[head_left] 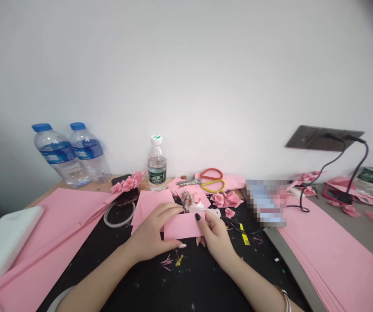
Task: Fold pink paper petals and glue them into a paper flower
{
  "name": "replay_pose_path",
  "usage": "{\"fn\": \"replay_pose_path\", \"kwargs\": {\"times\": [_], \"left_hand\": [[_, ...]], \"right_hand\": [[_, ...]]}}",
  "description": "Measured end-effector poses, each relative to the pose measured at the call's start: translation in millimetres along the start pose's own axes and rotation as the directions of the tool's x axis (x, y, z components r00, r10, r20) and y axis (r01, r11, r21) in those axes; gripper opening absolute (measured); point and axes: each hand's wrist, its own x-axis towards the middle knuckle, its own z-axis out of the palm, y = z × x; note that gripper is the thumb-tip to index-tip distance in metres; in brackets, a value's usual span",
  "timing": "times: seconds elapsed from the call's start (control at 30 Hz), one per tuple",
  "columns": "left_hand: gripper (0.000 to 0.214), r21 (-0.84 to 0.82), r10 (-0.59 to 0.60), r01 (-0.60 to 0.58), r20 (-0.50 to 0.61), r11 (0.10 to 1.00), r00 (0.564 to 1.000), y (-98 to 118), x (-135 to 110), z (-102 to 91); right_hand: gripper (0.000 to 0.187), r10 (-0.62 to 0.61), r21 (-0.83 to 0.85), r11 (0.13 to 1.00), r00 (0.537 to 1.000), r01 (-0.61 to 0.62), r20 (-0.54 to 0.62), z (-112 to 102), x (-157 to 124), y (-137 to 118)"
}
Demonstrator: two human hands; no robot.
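Observation:
In the head view, a small rectangle of pink paper (181, 226) is held between both hands above the black work surface. The fingers of my left hand (152, 229) lie along its upper left edge, with the thumb at its lower edge. My right hand (217, 236) pinches the right end, thumb on top and fingertips underneath. Just beyond is a glue gun (188, 201), its shape partly hidden by the paper. Scissors (202, 181) with one red and one yellow handle lie behind it. Folded pink paper flowers (227, 200) sit to the right.
Pink sheets (345, 255) are stacked at right, and others (76, 203) lie at left under a white box-like device (7, 242). A small water bottle (157, 167) and two larger bottles (58, 154) stand by the wall. Cables (327, 164) hang from the socket (319, 138).

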Motion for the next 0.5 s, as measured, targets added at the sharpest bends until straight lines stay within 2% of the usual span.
{"fn": "replay_pose_path", "kwargs": {"times": [0.1, 0.27, 0.4, 0.5], "left_hand": [[0.059, 0.019, -0.026, 0.025, 0.07, 1.0, 0.997, -2.1, -2.1, 5.5], [0.059, 0.005, -0.074, 0.074, 0.041, 0.997, 0.996, -4.7, -1.4, 5.0], [0.054, -0.12, -0.087, 0.087, 0.008, 0.989, 0.996, 3.6, 2.0, 0.4], [0.048, -0.302, -0.162, 0.169, 0.048, 0.938, 0.986, 8.6, 2.8, -1.1]], "right_hand": [[0.033, 0.035, 0.121, 0.992, 0.999, -0.038, 0.025, 1.7, -1.0, -2.2], [0.031, -0.009, 0.278, 0.96, 0.991, -0.028, 0.133, 2.7, -2.3, -7.3], [0.043, -0.016, 0.33, 0.943, 0.985, -0.042, 0.171, 5.4, -1.2, -8.2], [0.038, -0.004, 0.31, 0.95, 0.986, -0.047, 0.164, 6.8, -0.6, -9.6]]}}
